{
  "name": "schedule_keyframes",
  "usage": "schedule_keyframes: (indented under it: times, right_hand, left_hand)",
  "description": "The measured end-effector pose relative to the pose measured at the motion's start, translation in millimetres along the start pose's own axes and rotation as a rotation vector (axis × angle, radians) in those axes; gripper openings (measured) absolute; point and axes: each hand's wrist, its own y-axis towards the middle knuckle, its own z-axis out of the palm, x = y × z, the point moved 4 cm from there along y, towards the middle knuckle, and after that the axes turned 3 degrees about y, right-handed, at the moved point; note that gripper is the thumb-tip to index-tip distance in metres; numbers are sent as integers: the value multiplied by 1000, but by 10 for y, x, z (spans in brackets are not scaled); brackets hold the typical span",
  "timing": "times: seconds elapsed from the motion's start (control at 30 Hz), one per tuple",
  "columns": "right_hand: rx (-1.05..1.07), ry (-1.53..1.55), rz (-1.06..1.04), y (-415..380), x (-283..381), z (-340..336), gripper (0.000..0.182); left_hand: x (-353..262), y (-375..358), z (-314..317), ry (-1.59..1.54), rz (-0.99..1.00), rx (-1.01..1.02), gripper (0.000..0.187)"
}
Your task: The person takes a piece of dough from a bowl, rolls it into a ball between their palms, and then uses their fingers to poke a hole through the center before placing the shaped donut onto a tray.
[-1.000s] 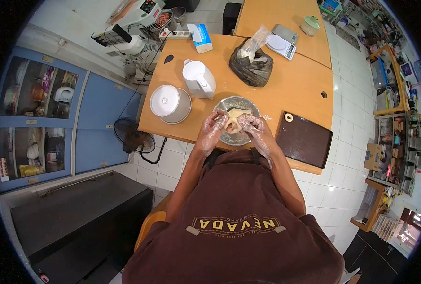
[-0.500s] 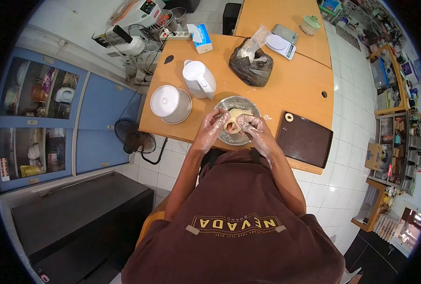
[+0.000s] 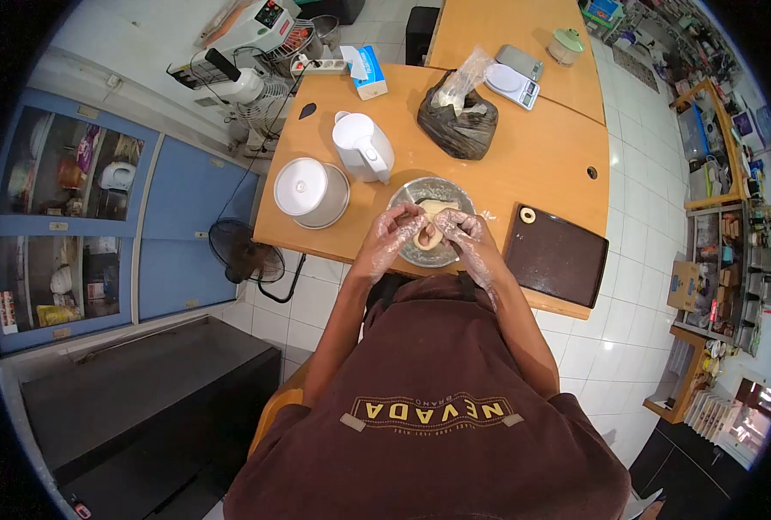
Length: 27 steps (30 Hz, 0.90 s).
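Observation:
Between my two hands hangs a pale dough ring (image 3: 428, 237), held over a steel bowl (image 3: 462, 196). My left hand (image 3: 394, 232), dusted with flour, pinches the ring's upper left side. On the other side, the floury fingers of my right hand (image 3: 463, 232) close on its upper right. More dough (image 3: 437, 207) lies inside the bowl behind the ring. A smaller dough ring (image 3: 528, 214) rests in the upper left corner of a dark baking tray (image 3: 559, 260) to the right.
Left of the bowl stand a white lidded tub (image 3: 312, 191) and a white pitcher (image 3: 364, 147). Farther back are a black plastic bag (image 3: 460, 126), a tissue box (image 3: 368, 74) and a kitchen scale (image 3: 513, 84). A fan (image 3: 242, 251) stands beside the table's left edge.
The dough ring now hangs longer and narrower between my fingers. My hands have shifted only slightly, staying over the bowl.

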Motion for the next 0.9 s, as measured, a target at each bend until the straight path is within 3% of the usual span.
schedule_keyframes:
  times: [0.07,0.27,0.37,0.47,0.67,0.77,0.9]
  right_hand:
    - [-23,50,25,-13,-16,8,19]
    - [15,-170,41,-5,-172,-77,22]
    - [-86,-225,-77,32,-156,-70,24]
    - [-187,-157,-23,31,-134,-66,24]
    - [-219,-125,-76,6,-170,-121,24]
    - [-227,-183,-142,15,-229,-126,25]
    - [-135,-190,-188,-20,-135,0,33]
  left_hand:
    - [-111,-25,53,105,-40,-21,19]
    - [8,87,-75,-21,145,-136,9]
    - [-11,52,-37,75,154,-202,7]
    - [14,35,-41,193,206,-245,11]
    - [-44,-51,38,226,76,-215,25]
    - [97,-21,-70,349,59,-106,23]
    - [62,-49,-51,271,79,-117,26]
